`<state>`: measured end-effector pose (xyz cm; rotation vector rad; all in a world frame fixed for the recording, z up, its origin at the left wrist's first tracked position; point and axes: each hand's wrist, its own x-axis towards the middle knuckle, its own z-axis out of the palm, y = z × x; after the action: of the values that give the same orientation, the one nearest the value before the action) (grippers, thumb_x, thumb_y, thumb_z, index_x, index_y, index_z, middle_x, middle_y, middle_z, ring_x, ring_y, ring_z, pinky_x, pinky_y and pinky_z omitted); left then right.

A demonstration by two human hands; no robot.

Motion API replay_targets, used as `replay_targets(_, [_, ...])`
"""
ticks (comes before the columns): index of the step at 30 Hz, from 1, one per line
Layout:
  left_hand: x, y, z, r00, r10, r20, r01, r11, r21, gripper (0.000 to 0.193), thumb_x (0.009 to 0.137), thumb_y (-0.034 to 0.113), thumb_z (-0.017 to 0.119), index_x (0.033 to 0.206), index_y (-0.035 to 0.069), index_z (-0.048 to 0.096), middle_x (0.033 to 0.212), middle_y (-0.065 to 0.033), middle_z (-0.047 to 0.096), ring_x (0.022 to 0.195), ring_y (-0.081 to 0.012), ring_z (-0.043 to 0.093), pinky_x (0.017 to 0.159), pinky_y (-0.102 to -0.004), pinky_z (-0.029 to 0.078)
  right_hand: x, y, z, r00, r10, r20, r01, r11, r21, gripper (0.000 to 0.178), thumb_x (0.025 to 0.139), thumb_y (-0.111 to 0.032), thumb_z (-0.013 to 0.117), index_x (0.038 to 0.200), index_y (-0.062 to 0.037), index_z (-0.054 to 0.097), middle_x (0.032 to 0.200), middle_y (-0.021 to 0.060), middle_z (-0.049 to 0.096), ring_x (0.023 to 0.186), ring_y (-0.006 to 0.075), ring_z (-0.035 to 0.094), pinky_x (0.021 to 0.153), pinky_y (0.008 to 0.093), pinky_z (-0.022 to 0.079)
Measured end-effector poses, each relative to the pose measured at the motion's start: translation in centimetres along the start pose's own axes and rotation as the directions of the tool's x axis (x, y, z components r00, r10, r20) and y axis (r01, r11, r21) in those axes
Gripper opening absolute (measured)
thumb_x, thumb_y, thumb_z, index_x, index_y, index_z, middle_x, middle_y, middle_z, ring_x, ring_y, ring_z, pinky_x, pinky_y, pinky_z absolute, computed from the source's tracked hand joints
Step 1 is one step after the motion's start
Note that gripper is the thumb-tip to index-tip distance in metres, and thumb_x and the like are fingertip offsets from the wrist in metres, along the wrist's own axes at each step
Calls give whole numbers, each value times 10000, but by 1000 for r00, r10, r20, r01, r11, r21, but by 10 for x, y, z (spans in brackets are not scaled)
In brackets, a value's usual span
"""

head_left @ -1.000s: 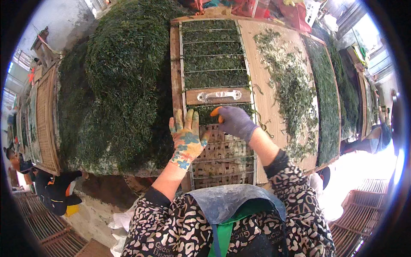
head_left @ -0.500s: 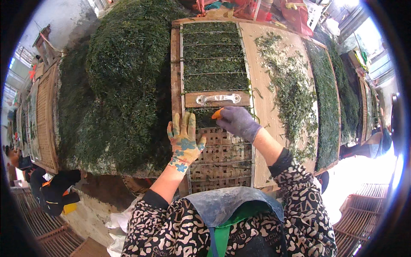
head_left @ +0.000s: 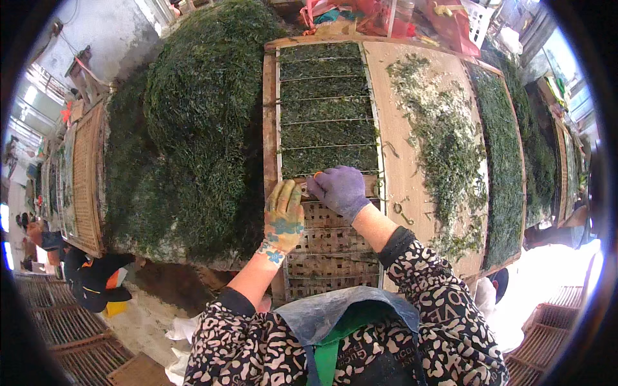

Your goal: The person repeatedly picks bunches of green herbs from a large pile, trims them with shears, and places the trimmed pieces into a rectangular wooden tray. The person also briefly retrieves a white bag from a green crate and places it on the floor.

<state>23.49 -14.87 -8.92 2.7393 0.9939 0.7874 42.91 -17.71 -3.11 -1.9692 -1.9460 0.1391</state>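
A long frame (head_left: 380,212) split by thin crossbars lies in front of me, its far sections filled with chopped dark green seaweed (head_left: 329,132). A wooden press board (head_left: 371,186) lies across the frame at the near end of the seaweed. My right hand (head_left: 340,192), in a purple glove, is closed over the middle of this board, where it covers the handle. An orange bit shows at its fingertips, too small to identify. My left hand (head_left: 284,215), in a patterned yellowish glove, rests with outstretched fingers at the board's left end. Woven slats (head_left: 331,248) show in the nearer sections.
A tall seaweed heap (head_left: 199,96) rises on the left. To the right, loose seaweed scraps (head_left: 444,148) lie scattered over a wooden board (head_left: 402,161), with another filled frame (head_left: 499,161) beyond. Red bags (head_left: 450,26) sit at the far edge. A dark cap (head_left: 93,280) shows lower left.
The press board has come one section nearer me. My right hand has gone from the seaweed onto the board's handle, and my left fingers now lie on its left end.
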Motion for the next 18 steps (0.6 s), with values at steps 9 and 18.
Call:
replay_targets(9, [-1,-1,-1,999,-26,-30,24,997,-74,418,948,169,536,1355,87,573,1439,-97,522,1363,-310,465,1112,-456,408,-102,113,-60,877,40,-479,-136,976,-169,286,832,-156,692,1117,-143,669,1153,102,652,1047,344,596,894,459,479])
replay_targets(18, [-6,-5,-7,994,-5,-110,-19,977,-213,515,934,201,594,1428,82,508,1476,-153,467,1389,-353,426,1137,-464,379,-38,47,-59,868,251,-428,-295,955,-40,326,847,-228,727,1139,-95,667,1106,134,675,1030,352,634,903,441,503])
